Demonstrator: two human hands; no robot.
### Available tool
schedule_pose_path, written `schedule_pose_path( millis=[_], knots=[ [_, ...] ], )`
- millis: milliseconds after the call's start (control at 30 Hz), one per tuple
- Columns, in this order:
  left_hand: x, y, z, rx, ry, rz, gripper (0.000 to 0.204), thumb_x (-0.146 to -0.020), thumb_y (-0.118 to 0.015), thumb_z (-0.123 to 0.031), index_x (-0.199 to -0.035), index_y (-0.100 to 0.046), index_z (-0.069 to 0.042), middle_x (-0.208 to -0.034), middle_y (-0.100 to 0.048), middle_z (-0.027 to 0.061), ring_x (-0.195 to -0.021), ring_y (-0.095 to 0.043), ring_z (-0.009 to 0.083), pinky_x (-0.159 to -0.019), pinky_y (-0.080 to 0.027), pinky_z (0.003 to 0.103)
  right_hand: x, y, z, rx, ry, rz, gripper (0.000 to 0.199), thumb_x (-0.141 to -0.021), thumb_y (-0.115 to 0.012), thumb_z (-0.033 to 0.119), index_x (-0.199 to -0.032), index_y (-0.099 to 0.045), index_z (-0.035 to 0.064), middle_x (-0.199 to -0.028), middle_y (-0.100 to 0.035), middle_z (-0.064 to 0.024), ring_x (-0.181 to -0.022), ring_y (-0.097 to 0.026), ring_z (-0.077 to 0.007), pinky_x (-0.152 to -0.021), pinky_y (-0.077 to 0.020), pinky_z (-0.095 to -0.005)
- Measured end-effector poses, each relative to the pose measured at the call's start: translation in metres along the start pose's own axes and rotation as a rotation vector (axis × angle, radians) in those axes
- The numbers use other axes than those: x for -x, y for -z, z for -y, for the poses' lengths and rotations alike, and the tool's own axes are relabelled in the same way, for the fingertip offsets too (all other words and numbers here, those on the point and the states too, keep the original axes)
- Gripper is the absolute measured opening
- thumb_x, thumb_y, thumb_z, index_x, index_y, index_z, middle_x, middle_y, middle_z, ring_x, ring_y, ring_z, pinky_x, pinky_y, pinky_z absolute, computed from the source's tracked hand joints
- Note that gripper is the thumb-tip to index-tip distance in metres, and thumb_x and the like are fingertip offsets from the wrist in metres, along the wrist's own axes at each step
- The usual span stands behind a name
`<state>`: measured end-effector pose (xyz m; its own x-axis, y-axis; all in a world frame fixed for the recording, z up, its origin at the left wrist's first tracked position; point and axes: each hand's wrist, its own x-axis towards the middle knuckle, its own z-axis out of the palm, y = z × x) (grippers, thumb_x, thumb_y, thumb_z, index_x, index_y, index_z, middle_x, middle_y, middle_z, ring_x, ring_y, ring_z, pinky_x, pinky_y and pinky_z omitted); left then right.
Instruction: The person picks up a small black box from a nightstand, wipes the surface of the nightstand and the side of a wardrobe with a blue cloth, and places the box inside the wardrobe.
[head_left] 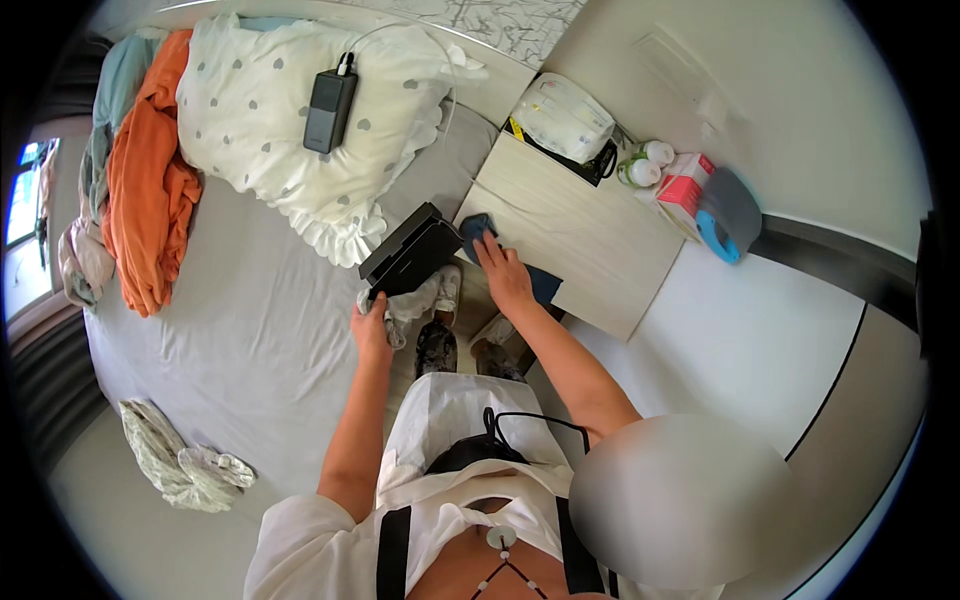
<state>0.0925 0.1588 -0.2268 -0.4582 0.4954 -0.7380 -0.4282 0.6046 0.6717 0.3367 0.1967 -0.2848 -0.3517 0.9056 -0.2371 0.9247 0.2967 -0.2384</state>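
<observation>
My left hand (pixel 372 325) is closed at the near edge of a black box-like case (pixel 412 255), which is held tilted beside the bed. A crumpled pale patterned cloth (pixel 398 315) hangs below the case, next to that hand. On the corner of the light wooden bedside table (pixel 590 230), the fingers of my right hand (pixel 505 272) are stretched out over a small dark blue item (pixel 478 232), whose kind I cannot make out. Beside the right wrist, a flat dark blue piece (pixel 545 286) lies at the table's near edge.
The bed (pixel 260 290) has a heart-dotted pillow (pixel 260 110) with a cabled black power bank (pixel 330 108), and orange clothing (pixel 150 190). On the table's far side are a white package (pixel 563 115), white-capped bottles (pixel 645 165) and a red-white box (pixel 684 190).
</observation>
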Motion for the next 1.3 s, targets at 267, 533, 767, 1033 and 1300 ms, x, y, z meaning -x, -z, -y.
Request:
schedule_pose_path(
  millis=[267, 533, 767, 1033, 1300],
  knots=[
    [0.026, -0.031, -0.008, -0.035, -0.051, 0.055, 0.022, -0.079, -0.066, -0.006, -0.099, -0.058, -0.002, -0.085, -0.06, 0.0015, -0.073, -0.054, 0.0112, -0.065, -0.044, 0.026, 0.123, -0.016, -0.085, -0.07, -0.44, -0.019, 0.057, -0.078, -0.046, 0.0, -0.133, -0.038, 0.0142, -0.142, -0.031, -0.0016, -0.096, -0.048, -0.0303, -0.078, -0.0494, -0.0371],
    [0.063, -0.056, -0.024, -0.125, -0.059, 0.229, 0.024, -0.078, -0.067, -0.003, -0.1, -0.059, -0.001, -0.087, -0.061, 0.0023, -0.075, -0.056, 0.0116, -0.068, -0.045, 0.026, 0.147, 0.039, -0.149, -0.291, -0.829, -0.428, 0.062, -0.077, -0.057, 0.002, -0.135, -0.035, 0.0099, -0.139, -0.037, -0.0115, -0.108, -0.046, -0.0372, -0.093, -0.0388, -0.0397],
    [0.151, -0.084, -0.102, -0.316, -0.182, 0.508, 0.026, -0.078, -0.066, -0.009, -0.101, -0.059, 0.001, -0.087, -0.062, 0.0032, -0.075, -0.056, 0.0118, -0.068, -0.045, 0.026, 0.15, 0.187, -0.079, -1.264, -0.652, -0.343, 0.063, -0.085, -0.061, 0.024, -0.138, -0.03, 0.0057, -0.133, -0.041, -0.0198, -0.12, -0.044, -0.0261, -0.097, -0.0361, -0.0331],
    [0.209, -0.133, -0.143, -0.577, -0.182, 0.959, 0.02, -0.077, -0.067, -0.01, -0.095, -0.059, -0.003, -0.077, -0.059, 0.0009, -0.065, -0.053, 0.0093, -0.06, -0.044, 0.025, 0.214, 0.29, -0.005, -1.485, -0.59, -0.526, 0.07, -0.082, -0.066, 0.026, -0.138, -0.029, 0.0027, -0.127, -0.047, -0.0153, -0.116, -0.046, -0.021, -0.098, -0.0358, -0.0314],
    [0.272, -0.144, -0.145, -0.811, -0.034, 1.399, 0.019, -0.077, -0.068, -0.008, -0.093, -0.059, -0.003, -0.078, -0.059, 0.0018, -0.068, -0.054, 0.0111, -0.062, -0.045, 0.027, 0.291, 0.307, 0.092, -1.333, -1.05, -1.026, 0.046, -0.078, -0.07, 0.028, -0.112, -0.051, 0.0045, -0.093, -0.059, -0.0033, -0.079, -0.057, -0.0097, -0.062, -0.0498, -0.0241]
  ],
)
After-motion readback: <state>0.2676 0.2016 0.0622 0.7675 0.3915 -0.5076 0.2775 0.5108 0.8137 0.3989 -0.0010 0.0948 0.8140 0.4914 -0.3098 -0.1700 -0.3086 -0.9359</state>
